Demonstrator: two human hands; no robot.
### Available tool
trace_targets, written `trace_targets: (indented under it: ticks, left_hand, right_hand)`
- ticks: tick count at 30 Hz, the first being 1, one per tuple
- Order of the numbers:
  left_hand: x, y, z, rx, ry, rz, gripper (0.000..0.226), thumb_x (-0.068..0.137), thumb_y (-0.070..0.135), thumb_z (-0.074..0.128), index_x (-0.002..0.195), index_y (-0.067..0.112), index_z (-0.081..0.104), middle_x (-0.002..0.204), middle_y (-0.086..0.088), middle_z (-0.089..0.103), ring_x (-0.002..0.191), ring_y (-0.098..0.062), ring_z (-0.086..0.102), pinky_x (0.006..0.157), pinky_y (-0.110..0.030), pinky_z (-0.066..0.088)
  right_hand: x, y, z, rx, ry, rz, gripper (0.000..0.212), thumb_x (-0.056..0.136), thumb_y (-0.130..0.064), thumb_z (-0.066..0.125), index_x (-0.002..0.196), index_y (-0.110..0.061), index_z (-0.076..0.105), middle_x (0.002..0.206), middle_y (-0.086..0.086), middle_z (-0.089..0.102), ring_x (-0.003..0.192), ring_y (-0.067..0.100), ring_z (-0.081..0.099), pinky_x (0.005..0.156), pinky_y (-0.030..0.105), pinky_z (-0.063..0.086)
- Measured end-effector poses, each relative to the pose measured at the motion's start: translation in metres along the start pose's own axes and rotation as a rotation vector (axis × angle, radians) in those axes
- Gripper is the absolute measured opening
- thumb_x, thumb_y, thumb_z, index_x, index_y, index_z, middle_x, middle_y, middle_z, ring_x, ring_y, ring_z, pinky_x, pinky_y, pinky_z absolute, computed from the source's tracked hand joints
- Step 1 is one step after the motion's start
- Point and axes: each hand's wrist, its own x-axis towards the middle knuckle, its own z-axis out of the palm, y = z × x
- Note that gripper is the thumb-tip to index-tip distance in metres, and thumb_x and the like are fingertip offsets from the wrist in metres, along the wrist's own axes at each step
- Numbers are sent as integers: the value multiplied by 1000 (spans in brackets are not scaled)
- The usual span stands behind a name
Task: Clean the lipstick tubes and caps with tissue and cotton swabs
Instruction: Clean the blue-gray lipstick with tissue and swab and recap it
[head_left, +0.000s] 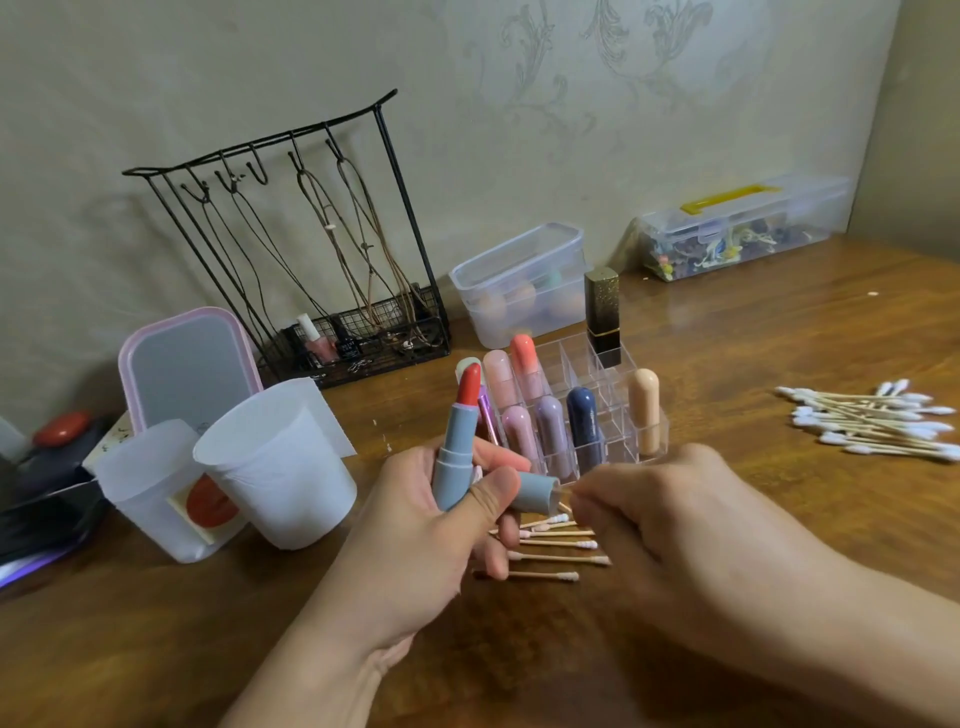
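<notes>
My left hand (415, 525) grips an open blue-grey lipstick tube (456, 447) upright, its red stick exposed, and also holds the matching blue-grey cap (535, 490) sideways between its fingers. My right hand (670, 525) pinches something thin at the cap's open mouth, seemingly a cotton swab; the tip is hidden. Several used swabs (556, 545) lie on the table under my hands. A pile of clean cotton swabs (872, 422) lies at the right. A clear organizer (597, 415) behind my hands holds several capped lipsticks.
Two white plastic cups (275, 467) stand at the left, with a pink-framed mirror (187, 364) behind them. A black wire jewellery rack (322, 249), a clear sponge box (524, 286) and a clear lidded case (748, 228) line the wall.
</notes>
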Motion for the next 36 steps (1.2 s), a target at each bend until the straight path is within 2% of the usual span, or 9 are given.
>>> trace_targets:
  ticks: [3,5,13,16,20,23,28,32,36]
  left_hand:
    - [0,0,2,35,21,19,9,78,31,67,86,27,69,67,-4,67,54,-18,61,56,-28,49]
    - [0,1,3,51,28,33,8,82,28,66,89,26,68,66,-3,67,53,-17,61,56,-27,50]
    - [1,0,5,75,47,33,9,85,24,65,94,22,65,64,-2,67,53,-16,62,57,-25,52]
    - [1,0,6,108,70,29,9,86,23,66,95,24,65,64,2,67,54,-13,65,56,-21,52]
    - [0,2,7,134,71,46,9,86,26,65,94,26,64,65,2,67,54,-14,65,57,-22,53]
    - [0,3,7,170,81,55,9,85,25,66,93,28,63,67,6,68,57,-13,67,58,-22,55]
    - [2,1,3,211,61,64,8,85,27,65,93,29,63,68,4,69,58,-15,68,65,-31,58]
    - [4,-1,0,213,95,67,10,84,27,66,94,29,64,69,5,69,58,-15,67,62,-26,55]
    - [4,3,-8,-45,92,41,16,78,26,66,92,19,68,72,-2,69,58,-16,61,52,-24,50]
  right_hand:
    - [-1,1,6,30,-89,-36,29,94,-29,49,66,-22,49,55,-6,46,50,16,48,45,25,39]
    - [0,4,4,95,1,-6,26,94,-28,54,70,-20,59,53,-8,49,51,13,51,43,19,37]
    - [3,5,6,101,36,9,31,94,-23,58,64,-27,51,49,-16,40,49,5,48,44,12,33]
    - [3,1,10,42,-77,19,36,96,-29,53,62,-28,45,57,-8,48,52,13,51,47,25,43]
    - [4,9,6,97,33,24,29,94,-20,61,66,-27,56,50,-16,42,52,4,50,51,10,36]
    - [6,5,8,72,-95,7,39,96,-24,56,59,-30,45,53,-11,43,52,11,49,48,17,36]
    - [9,13,-2,190,38,71,22,94,-17,62,74,-24,69,52,-13,52,55,5,54,52,9,34]
    - [9,12,5,147,-153,58,31,98,-21,56,67,-24,60,56,-10,51,59,6,52,52,14,36]
    - [11,11,-19,412,-185,102,30,97,-18,58,67,-22,62,56,-11,52,54,3,45,52,15,33]
